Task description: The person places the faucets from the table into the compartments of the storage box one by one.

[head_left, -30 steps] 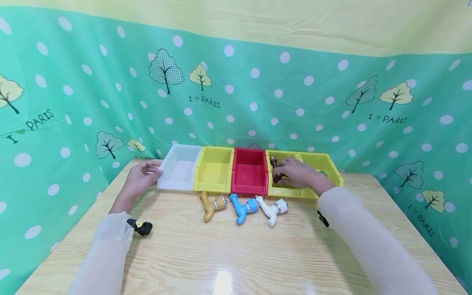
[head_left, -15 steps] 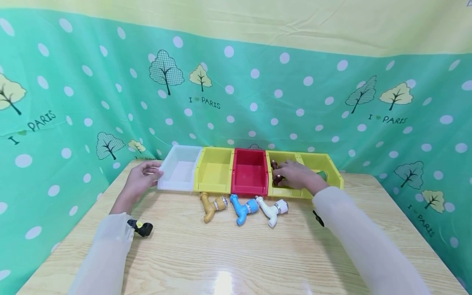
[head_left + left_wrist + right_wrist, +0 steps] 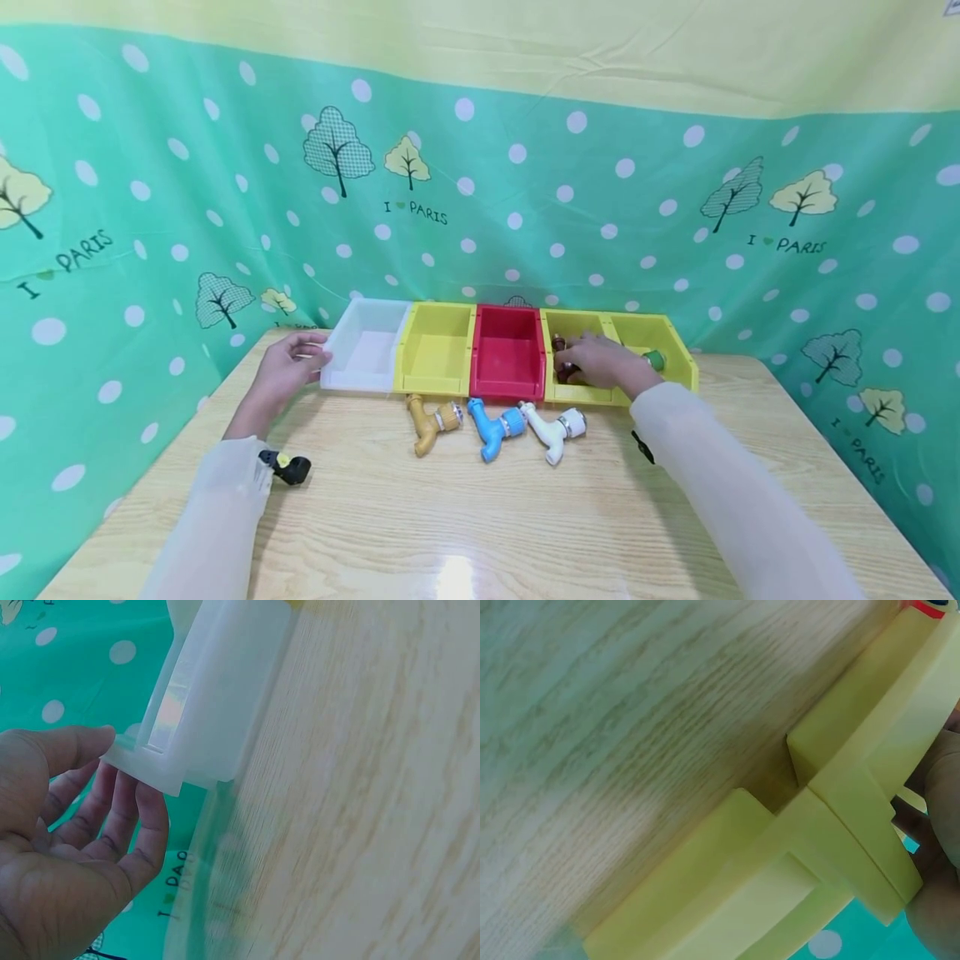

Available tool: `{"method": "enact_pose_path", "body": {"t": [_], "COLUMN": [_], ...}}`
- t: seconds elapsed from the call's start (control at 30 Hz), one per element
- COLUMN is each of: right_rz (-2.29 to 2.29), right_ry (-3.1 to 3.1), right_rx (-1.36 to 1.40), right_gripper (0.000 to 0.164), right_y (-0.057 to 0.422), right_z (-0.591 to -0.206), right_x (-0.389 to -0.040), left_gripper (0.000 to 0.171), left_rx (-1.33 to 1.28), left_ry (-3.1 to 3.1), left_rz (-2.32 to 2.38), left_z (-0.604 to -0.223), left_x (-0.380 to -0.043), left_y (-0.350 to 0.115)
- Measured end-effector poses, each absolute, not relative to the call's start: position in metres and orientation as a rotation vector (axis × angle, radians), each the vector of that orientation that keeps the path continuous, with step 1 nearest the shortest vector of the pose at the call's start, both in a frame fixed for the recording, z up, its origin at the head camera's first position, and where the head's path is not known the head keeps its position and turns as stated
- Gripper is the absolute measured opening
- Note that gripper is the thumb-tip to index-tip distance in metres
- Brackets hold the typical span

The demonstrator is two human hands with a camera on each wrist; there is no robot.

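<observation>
At the row's left end, my left hand holds the side of the translucent white bin. The left wrist view shows the thumb on the bin's rim corner and the curled fingers beneath it. My right hand reaches down into the fourth bin, a yellow one, with its fingers around a dark red tap. The hand covers much of that tap. A green tap lies in the rightmost yellow bin, partly behind the right wrist. In the right wrist view only part of the right hand shows at the edge.
Between them stand a yellow bin and a red bin. In front of the row lie an ochre tap, a blue tap and a white tap on the wooden table. A patterned curtain hangs behind.
The dark red tap has gone lower into the fourth bin with my right hand. The right forearm has shifted left, showing more of the green tap. My left hand stays at the white bin.
</observation>
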State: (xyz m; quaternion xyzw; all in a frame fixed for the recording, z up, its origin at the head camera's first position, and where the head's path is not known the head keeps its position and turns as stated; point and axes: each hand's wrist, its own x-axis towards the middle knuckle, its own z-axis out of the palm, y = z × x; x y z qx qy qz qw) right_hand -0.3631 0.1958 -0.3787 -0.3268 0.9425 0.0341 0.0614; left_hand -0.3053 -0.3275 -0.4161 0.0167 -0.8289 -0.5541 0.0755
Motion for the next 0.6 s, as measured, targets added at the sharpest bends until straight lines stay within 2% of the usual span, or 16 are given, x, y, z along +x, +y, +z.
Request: {"method": "enact_pose_path", "body": {"t": [0.6], "right_rz": [0.113], "right_ry": [2.916], "right_rx": [-1.047], "right_gripper": [0.029], "right_y": [0.195], "right_z": [-0.372], "right_x": [-0.352], "left_gripper": [0.047], "left_rx": [0.041], "left_ry": [-2.487], "left_rz": [-1.652], "left_z": [-0.416], "left_x": [-0.305], "left_y": [-0.326]}}
